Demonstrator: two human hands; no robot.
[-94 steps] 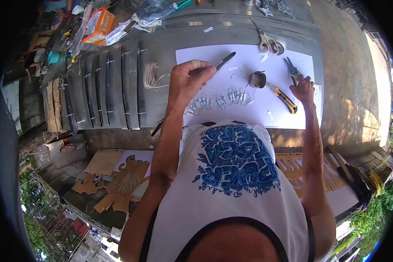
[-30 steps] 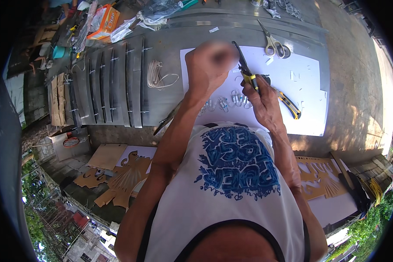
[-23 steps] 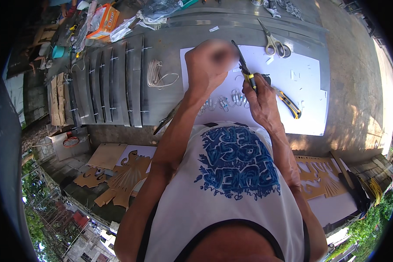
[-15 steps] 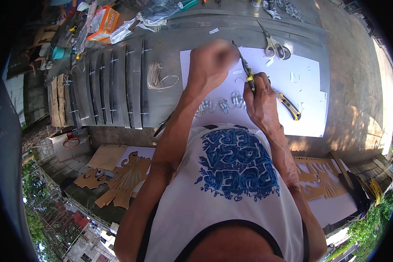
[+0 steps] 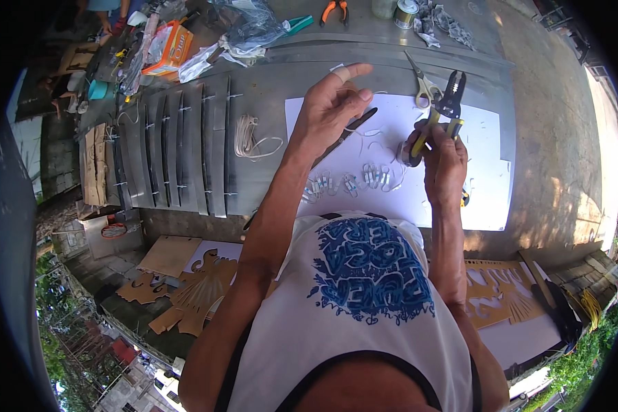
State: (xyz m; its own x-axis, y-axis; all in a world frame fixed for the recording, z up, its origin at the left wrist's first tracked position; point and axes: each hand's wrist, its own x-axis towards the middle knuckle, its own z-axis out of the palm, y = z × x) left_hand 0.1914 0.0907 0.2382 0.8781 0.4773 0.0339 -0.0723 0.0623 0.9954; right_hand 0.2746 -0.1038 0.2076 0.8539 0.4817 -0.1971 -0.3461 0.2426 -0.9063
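Observation:
My left hand (image 5: 333, 103) is raised over the white paper sheet (image 5: 484, 199), fingers pinching a thin white wire (image 5: 365, 130) that loops down toward my right hand. My right hand (image 5: 443, 154) grips yellow-and-black pliers (image 5: 445, 110), jaws pointing up, and seems to steady a small wire spool (image 5: 406, 152) against the sheet. A row of small bent wire pieces (image 5: 350, 184) lies on the paper just below both hands. A dark pen-like tool (image 5: 343, 136) lies under my left wrist.
Scissors (image 5: 422, 82) lie at the sheet's top edge. A coil of white cord (image 5: 250, 136) and a row of grey metal strips (image 5: 175, 154) sit to the left. Orange pliers (image 5: 334, 9), a tin, plastic bags and an orange box (image 5: 166, 49) line the far edge. Wooden cutouts (image 5: 192, 288) lie below.
My left hand has drawn away to the left and opened its fingers, stretching the wire out. My right hand with the pliers has shifted right and lower, toward the spool.

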